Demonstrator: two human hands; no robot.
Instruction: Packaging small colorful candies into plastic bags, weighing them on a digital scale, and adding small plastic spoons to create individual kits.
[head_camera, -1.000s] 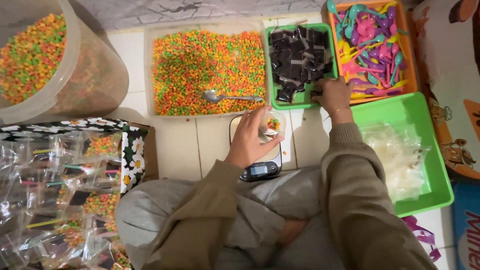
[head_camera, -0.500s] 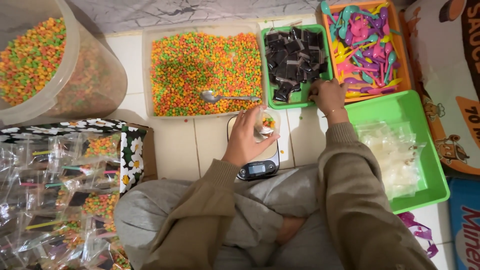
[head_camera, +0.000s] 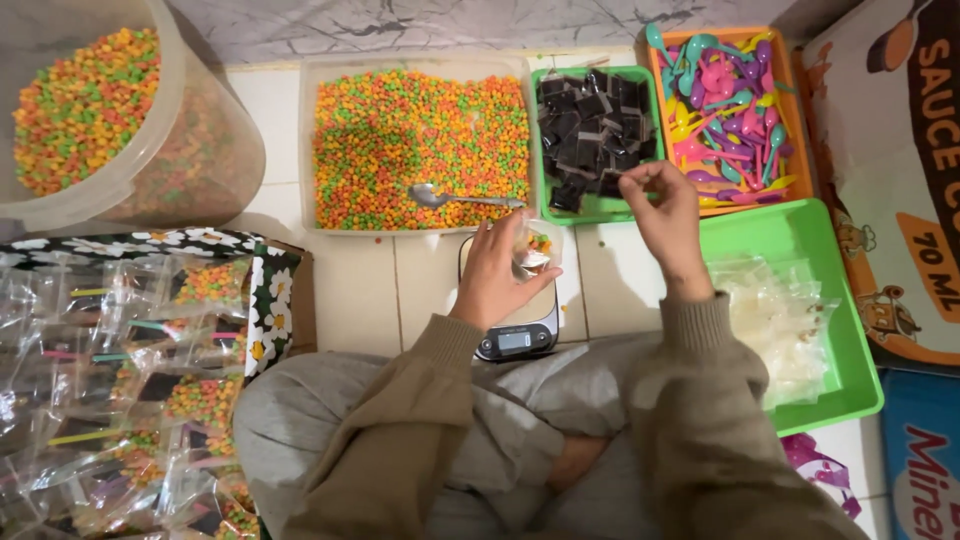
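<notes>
The right hand (head_camera: 668, 215) has lifted off the green tray (head_camera: 598, 208), pinching 1 dark packet (head_camera: 612, 181); the left hand (head_camera: 497, 272) grasps a small bag (head_camera: 530, 248) at 9 o'clock of it.

A small clear bag (head_camera: 530, 250) is held by the left hand (head_camera: 497, 272) above a digital scale (head_camera: 515, 335). Behind it a tray of cereal pellets (head_camera: 420, 145) is set, with a spoon (head_camera: 460, 198) in it. To the right, a tray of dark sachets (head_camera: 592, 130) is reached by the right hand (head_camera: 668, 215); further right a tray of plastic spoons (head_camera: 725, 110) is placed.
</notes>
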